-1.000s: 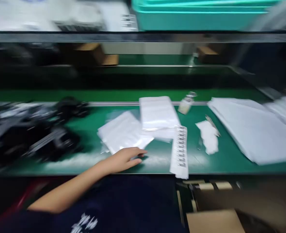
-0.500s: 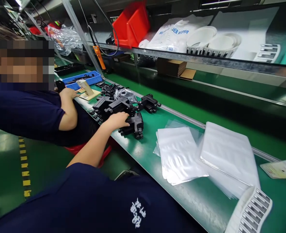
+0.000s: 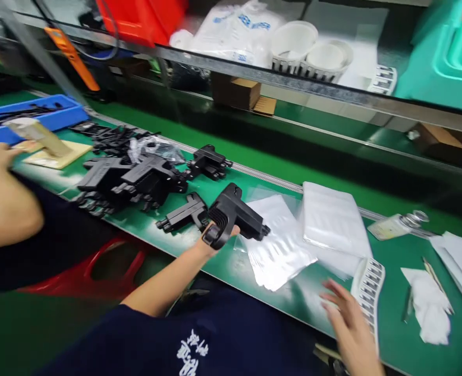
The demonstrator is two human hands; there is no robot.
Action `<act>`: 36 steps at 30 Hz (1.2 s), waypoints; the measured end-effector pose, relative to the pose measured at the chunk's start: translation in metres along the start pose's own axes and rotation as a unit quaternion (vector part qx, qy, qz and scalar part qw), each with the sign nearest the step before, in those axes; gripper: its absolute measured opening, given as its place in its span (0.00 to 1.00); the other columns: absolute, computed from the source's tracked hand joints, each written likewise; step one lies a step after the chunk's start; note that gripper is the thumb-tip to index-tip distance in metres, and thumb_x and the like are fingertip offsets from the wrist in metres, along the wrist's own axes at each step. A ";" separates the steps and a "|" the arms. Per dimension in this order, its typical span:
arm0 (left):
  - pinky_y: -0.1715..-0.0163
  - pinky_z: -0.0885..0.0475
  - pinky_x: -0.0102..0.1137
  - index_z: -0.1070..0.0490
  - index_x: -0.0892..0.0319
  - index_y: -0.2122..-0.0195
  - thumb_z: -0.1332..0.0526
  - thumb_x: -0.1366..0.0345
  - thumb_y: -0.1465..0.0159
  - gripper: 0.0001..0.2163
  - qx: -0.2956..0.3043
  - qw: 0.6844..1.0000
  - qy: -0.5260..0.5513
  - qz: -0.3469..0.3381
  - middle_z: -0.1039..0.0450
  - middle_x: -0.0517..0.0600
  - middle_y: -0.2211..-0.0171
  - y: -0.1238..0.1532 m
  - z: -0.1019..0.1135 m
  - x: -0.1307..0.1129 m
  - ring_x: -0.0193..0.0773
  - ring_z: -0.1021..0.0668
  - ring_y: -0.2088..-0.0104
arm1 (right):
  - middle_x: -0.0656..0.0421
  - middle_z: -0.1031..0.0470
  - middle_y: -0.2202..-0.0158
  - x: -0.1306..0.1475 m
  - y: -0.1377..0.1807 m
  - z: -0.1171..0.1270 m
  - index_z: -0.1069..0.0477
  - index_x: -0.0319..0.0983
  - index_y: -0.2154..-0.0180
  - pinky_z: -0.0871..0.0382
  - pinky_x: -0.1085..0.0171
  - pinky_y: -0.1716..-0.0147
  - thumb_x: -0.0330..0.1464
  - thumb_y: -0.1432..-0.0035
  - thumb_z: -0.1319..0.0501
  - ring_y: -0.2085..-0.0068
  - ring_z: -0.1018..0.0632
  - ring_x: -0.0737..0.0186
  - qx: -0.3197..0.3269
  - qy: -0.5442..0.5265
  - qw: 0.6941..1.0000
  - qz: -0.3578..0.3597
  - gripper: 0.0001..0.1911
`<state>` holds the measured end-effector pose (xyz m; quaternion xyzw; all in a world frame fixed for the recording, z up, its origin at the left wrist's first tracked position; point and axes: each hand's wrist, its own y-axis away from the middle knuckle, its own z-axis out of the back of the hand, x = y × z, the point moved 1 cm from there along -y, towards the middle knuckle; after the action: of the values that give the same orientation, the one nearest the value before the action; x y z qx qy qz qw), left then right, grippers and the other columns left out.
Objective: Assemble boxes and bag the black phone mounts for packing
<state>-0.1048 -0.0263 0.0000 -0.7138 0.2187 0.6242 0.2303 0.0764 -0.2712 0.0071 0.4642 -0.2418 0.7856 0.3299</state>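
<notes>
My left hand (image 3: 207, 245) is closed around a black T-shaped plastic part (image 3: 237, 211), raised above the green bench beside the clear bags. The part hides most of the fingers. Another black part (image 3: 186, 211) lies just behind that hand, and a pile of similar parts (image 3: 145, 175) spreads further left. At the lower right, my right hand (image 3: 350, 324) hovers over the bench edge, slightly blurred, its fingers apart and holding nothing. Closest to it is a strip of printed labels (image 3: 370, 290). A stack of clear plastic bags (image 3: 272, 250) lies between my hands.
A thicker bag stack (image 3: 331, 222), a small bottle (image 3: 397, 224) and a crumpled white wipe (image 3: 430, 308) sit to the right. A co-worker's arm (image 3: 7, 198) rests at left near a beige stand (image 3: 54, 149) and blue tray (image 3: 68, 115). A metal-edged shelf (image 3: 250, 70) overhangs the bench.
My left hand has picked up a black part from the pile side and carried it right. My right hand has come into view. The view has turned to the right.
</notes>
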 end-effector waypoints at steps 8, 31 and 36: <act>0.43 0.34 0.45 0.30 0.56 0.44 0.30 0.60 0.50 0.30 0.288 0.949 0.049 0.120 0.26 0.55 0.47 0.022 -0.065 0.018 0.51 0.26 0.47 | 0.60 0.28 0.71 0.004 -0.002 -0.046 0.31 0.42 0.58 0.36 0.72 0.88 0.56 0.53 0.34 0.81 0.32 0.71 0.060 -0.444 0.849 -0.280 0.29; 0.60 0.27 0.36 0.30 0.61 0.53 0.36 0.44 0.45 0.27 0.197 0.922 0.097 0.320 0.23 0.55 0.62 0.034 -0.079 0.018 0.45 0.22 0.61 | 0.60 0.32 0.77 0.004 0.012 0.032 0.29 0.42 0.63 0.39 0.63 0.75 0.39 0.35 0.46 0.76 0.32 0.63 0.031 0.207 0.909 0.361 0.10; 0.50 0.29 0.40 0.38 0.56 0.43 0.30 0.50 0.49 0.35 0.264 0.956 0.011 0.128 0.26 0.56 0.50 0.025 -0.074 0.005 0.50 0.24 0.49 | 0.55 0.28 0.62 -0.015 0.013 0.043 0.36 0.44 0.50 0.29 0.61 0.69 0.37 0.35 0.45 0.66 0.26 0.61 0.033 0.112 0.963 0.244 0.12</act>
<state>-0.0611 -0.0906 0.0023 -0.6005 0.4680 0.5602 0.3264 0.0965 -0.3137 0.0118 0.3104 -0.2832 0.8969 0.1382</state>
